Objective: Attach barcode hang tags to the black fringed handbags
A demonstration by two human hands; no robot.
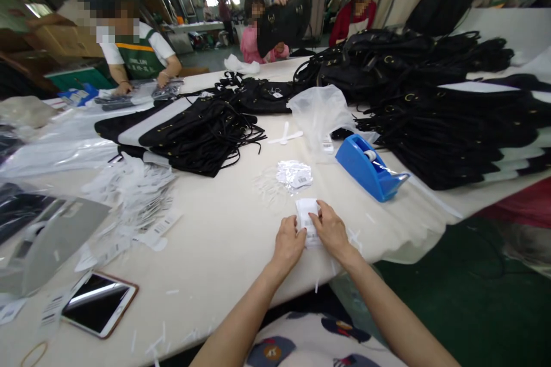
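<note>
"So, what do the hands have hold of?"

"A printed white label [307,213]. The left hand [289,243] pinches its left side near the bottom, and the right hand [332,231] grasps its right side with the thumb laid on top."

"Where on the table [206,264] is that?"

"Just in from the near edge. A small pile of shiny white tags [295,175] lies just beyond it, and a blue tape dispenser [360,165] stands to its right."

"And toward the left edge?"

"A heap of barcode tags [144,198], with a smartphone [100,304] lying screen up, closer to the near edge."

"Anyone at the far edge?"

"On its left, a co-worker [140,60] in green rests both hands on plastic-wrapped goods [144,93]. Black bags [465,132] lie stacked along the right edge."
</note>
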